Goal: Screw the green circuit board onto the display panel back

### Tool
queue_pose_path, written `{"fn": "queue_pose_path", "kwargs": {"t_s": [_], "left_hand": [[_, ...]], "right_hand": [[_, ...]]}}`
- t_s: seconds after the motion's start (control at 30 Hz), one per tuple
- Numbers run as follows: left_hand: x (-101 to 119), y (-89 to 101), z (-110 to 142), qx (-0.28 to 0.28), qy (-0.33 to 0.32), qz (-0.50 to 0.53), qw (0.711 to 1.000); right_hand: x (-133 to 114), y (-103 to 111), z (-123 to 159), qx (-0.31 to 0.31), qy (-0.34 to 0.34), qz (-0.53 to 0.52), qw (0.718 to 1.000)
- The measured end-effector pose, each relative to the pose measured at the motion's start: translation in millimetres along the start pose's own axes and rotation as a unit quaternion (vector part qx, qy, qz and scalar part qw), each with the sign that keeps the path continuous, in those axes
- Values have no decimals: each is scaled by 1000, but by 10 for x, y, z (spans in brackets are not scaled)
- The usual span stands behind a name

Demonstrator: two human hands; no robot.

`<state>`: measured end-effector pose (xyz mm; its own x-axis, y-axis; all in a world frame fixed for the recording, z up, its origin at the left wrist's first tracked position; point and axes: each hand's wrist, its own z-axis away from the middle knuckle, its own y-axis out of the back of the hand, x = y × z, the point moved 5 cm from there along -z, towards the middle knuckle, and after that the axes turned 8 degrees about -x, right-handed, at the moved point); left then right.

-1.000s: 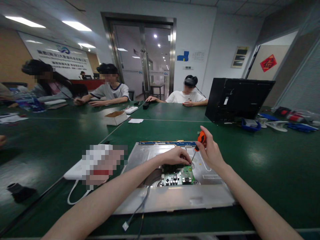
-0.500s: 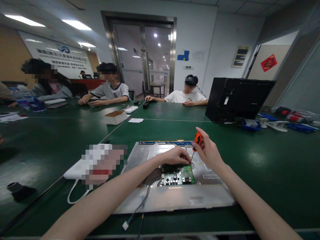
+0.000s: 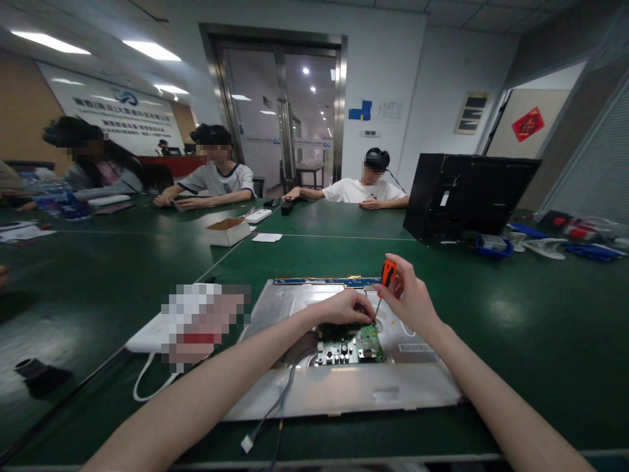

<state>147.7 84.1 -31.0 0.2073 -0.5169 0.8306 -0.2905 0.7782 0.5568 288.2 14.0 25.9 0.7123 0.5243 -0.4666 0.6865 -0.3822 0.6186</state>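
Observation:
My right hand (image 3: 410, 295) grips the orange and black handle of a screwdriver (image 3: 388, 272). Its thin shaft slants down to the upper right corner of a green circuit board (image 3: 350, 345). Close to the screwdriver tip, the fingers of my left hand (image 3: 348, 307) are bent together at the board's far edge; what they pinch, if anything, is too small to make out. The board sits on a flat silver metal panel (image 3: 339, 392) with a blue strip along its far edge. A grey cable with a white plug (image 3: 247, 444) runs from the panel's left part over the near edge.
A white device (image 3: 147, 335) with a white cord lies left of the panel, near a black plastic piece (image 3: 42, 377). Farther back are an open box (image 3: 227, 232), a black monitor housing (image 3: 472, 196) and a blue tray (image 3: 494, 246). Several people sit across the green table (image 3: 354, 255).
The screwdriver handle has turned slightly and stands a little more upright, with my right thumb and fingers shifted on it. My left hand has stayed in place.

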Motion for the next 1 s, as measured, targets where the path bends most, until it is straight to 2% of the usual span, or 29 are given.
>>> {"fn": "queue_pose_path", "kwargs": {"t_s": [0.27,0.53,0.67,0.83,1.0], "left_hand": [[8,-6,-13,0,5,2,1000],[-15,-17,-16,-8,3,8,1000],[-30,-18,-19,-11,-1,8,1000],[-26,-18,-22,-15,-6,5,1000],[-6,-19,-22,-15,-8,-2,1000]], "right_hand": [[-101,6,10,-38,2,-9,999],[-55,-18,10,-13,19,-8,1000],[-74,-9,16,8,51,0,999],[-136,-5,27,-4,71,0,997],[-144,-3,27,-10,57,1,998]]}}
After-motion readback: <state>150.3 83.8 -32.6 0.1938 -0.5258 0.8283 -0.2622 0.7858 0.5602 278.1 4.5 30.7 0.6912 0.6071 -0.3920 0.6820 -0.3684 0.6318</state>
